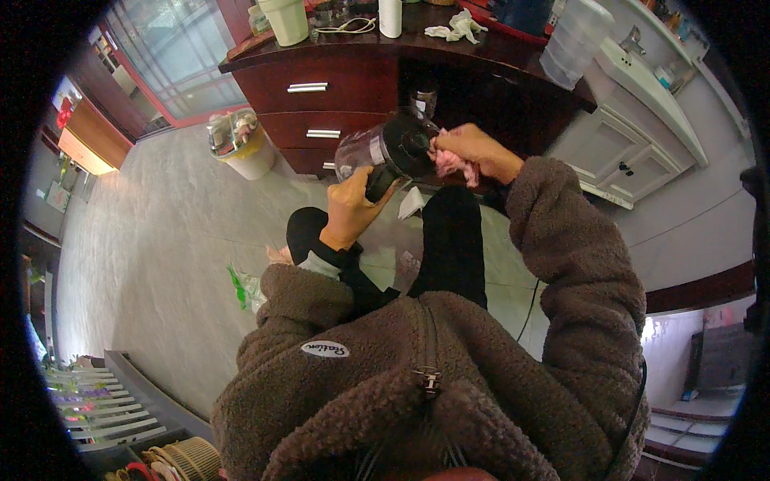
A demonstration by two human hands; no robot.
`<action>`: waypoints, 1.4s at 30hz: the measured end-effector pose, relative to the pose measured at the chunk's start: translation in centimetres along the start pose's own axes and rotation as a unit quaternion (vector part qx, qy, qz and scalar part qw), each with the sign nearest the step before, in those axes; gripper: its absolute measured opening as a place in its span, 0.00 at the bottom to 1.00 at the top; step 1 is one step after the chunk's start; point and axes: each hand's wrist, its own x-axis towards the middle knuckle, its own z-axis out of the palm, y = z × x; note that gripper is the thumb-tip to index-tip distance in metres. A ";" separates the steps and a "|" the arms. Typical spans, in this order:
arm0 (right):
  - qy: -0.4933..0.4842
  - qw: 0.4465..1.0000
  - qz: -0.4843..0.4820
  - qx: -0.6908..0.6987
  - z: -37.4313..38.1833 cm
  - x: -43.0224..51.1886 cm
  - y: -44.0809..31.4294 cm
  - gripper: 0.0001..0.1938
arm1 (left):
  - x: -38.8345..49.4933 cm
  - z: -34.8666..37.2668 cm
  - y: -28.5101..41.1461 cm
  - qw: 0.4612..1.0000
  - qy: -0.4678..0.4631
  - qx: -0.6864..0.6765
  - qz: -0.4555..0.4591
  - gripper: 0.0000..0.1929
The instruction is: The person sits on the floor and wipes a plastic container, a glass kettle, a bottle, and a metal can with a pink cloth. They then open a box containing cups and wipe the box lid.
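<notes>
A clear jug (pixel 356 150), apparently a blender jug, lies tipped on its side above my knees. Its black round end (pixel 404 143) is turned toward my right. My left hand (pixel 349 207) grips the jug by its black handle (pixel 380 183). Bunched in my right hand (pixel 478 149) is a pink cloth (pixel 454 166), held up against the black end. The fingertips of that hand are partly hidden by the cloth. A folded white piece (pixel 412 203), perhaps paper, shows just below the jug between my legs.
Ahead stands a dark red wooden cabinet (pixel 313 67) with drawers and an open compartment. On its top are a pale green bin (pixel 285 21), a white cylinder (pixel 390 18), crumpled tissue (pixel 462 26) and a clear plastic container (pixel 574 45). A full waste bin (pixel 249 157) stands left.
</notes>
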 end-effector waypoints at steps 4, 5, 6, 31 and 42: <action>-0.125 0.929 0.096 0.334 3.0 0.4 2.9 0.10 | -0.3 0.9 -0.8 0.999 0.000 0.034 -0.004 0.20; -0.123 0.917 0.065 0.374 4.1 0.2 3.1 0.09 | -0.5 1.1 -0.9 0.999 -0.001 0.034 -0.010 0.19; -0.262 0.869 0.056 0.416 4.4 -0.1 2.8 0.10 | -0.6 1.2 -1.1 0.999 -0.001 0.036 -0.007 0.20; 0.178 0.889 -0.421 -0.027 10.8 -6.9 -7.8 0.13 | 0.0 0.7 0.2 0.998 0.044 -0.001 -0.034 0.23; 0.135 0.914 -0.381 0.031 9.7 -10.2 -6.1 0.10 | 0.2 -1.5 -1.5 0.991 0.105 0.002 -0.088 0.18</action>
